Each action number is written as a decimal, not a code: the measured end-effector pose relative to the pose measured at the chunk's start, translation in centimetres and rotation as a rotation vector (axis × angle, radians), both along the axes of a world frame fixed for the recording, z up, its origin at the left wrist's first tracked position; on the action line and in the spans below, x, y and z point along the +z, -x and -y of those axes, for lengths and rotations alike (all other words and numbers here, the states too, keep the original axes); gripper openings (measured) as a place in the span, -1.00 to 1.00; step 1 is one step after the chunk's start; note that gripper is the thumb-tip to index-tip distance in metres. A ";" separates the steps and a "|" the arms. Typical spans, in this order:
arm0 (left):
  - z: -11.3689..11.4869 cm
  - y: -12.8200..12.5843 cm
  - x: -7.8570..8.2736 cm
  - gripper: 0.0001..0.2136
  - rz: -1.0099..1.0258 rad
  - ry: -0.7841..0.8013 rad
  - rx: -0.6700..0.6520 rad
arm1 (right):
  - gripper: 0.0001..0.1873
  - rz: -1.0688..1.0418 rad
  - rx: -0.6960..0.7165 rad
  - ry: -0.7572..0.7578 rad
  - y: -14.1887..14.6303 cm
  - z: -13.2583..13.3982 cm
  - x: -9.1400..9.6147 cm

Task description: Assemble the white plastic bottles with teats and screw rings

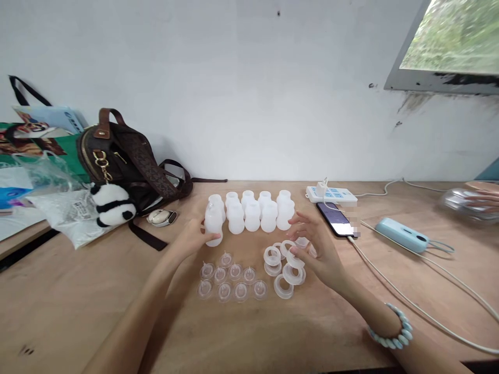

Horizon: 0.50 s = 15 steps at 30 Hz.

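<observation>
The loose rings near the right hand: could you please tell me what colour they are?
The rings are translucent white, best seen in the head view.

This looks like a plain workroom, in a home or small workshop: a wooden table [78, 301] against a scuffed white wall [253, 104], matching bottles [252, 217] in rows at centre, a backpack [127, 150] at left, a power strip [343, 196] right of centre.

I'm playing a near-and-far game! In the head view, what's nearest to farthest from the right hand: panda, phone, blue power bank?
1. Phone: just beyond the right hand, to its right.
2. Blue power bank: farther right.
3. Panda: far left, by the backpack.
</observation>
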<state>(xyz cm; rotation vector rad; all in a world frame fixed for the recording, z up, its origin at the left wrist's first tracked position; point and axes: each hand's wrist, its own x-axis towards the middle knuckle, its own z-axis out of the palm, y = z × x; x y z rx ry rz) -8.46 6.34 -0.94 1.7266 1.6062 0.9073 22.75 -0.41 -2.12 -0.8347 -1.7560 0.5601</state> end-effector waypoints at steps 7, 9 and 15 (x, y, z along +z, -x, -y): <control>0.0 -0.2 -1.0 -0.61 -0.407 -0.014 0.147 | -0.48 0.067 -0.035 -0.038 -0.3 -0.2 -0.2; 0.2 -0.3 -1.1 -0.55 -0.501 -0.059 0.199 | -0.50 0.086 -0.055 -0.049 -0.3 -0.2 -0.2; 0.4 -0.7 -1.8 -0.52 -0.547 -0.111 0.197 | -0.58 0.128 -0.113 -0.083 -0.2 -0.1 -0.2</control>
